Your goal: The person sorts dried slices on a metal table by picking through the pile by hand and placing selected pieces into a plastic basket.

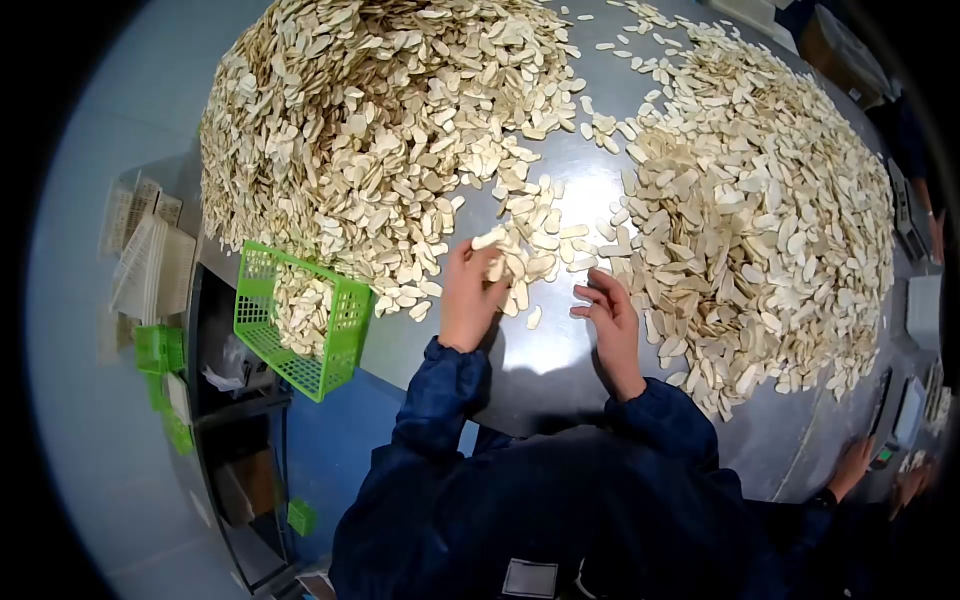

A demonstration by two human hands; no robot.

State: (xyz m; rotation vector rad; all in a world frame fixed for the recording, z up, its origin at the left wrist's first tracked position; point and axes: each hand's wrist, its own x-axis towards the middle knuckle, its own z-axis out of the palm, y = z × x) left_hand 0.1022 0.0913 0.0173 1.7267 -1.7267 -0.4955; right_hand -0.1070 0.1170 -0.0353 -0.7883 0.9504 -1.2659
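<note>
Gotta be a food sorting or packing workshop you're in. You've got heaps of pale slices point(350, 150) ahead of your left hand point(470, 295) and out past your right hand point(612, 325), bulk amounts, on a big metal table point(400, 355). Off to your left hand's outer side there's a green plastic basket point(345, 340), then stacked white baskets point(155, 265) farther out. Well beyond your right hand, a co-worker's hand point(853, 468) is beside what looks like a scale point(908, 412).
</note>
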